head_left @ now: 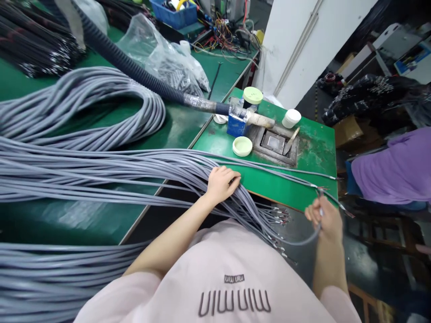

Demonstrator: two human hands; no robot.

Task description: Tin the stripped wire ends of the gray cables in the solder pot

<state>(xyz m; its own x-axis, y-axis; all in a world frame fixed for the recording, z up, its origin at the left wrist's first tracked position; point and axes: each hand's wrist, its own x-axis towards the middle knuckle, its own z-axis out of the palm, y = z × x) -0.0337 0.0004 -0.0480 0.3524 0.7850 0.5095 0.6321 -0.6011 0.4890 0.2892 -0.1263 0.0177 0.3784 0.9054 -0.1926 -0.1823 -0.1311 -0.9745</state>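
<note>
Cable bundle (168, 172) under left hand (220, 184), fingers open, flat; right hand (323, 220), fingers curled round one grey cable (305, 242)

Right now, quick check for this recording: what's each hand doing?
Left hand: open, resting on the bundle of grey cables.
Right hand: closed, holding a single grey cable.

A long green bench (178, 134) carries coiled gray cables (148, 117), a bundle of black cables (33, 40), a plastic bag (158, 56) and a blue bin (173, 13). Beside it, a green board (313, 152) holds a metal solder pot (273, 144), a pale green lid (242, 146) and a white tub (291, 118).
</note>
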